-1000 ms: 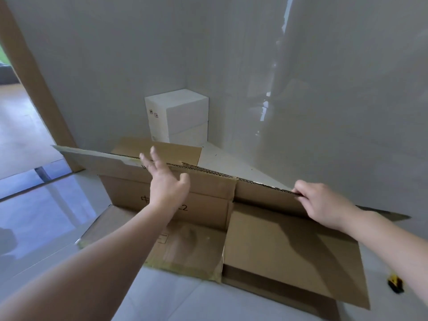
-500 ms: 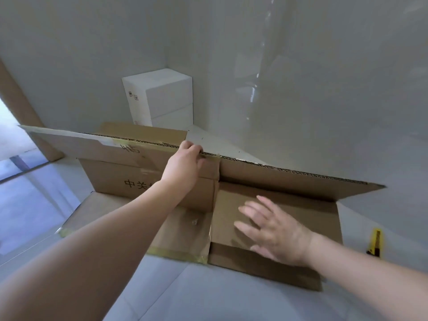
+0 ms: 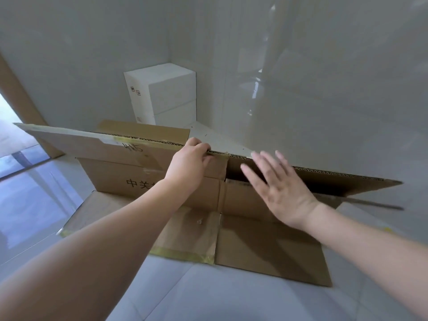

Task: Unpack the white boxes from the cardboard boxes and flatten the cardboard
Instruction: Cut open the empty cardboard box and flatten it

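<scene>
Brown cardboard box (image 3: 266, 246), opened out, lies on the floor (image 3: 231, 295) beside the wall. Left hand (image 3: 188, 165) pinches its raised top edge; right hand (image 3: 281, 188) hovers above it, fingers spread, holding nothing. Two stacked white boxes (image 3: 172, 96) stand in the floor's far corner.

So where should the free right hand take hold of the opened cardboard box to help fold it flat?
Probably the raised top edge of the cardboard box, from above, to the right of where the left hand already grips it. That corrugated edge stands up free and thin enough to pinch. The right hand hovers open just before it.
</scene>
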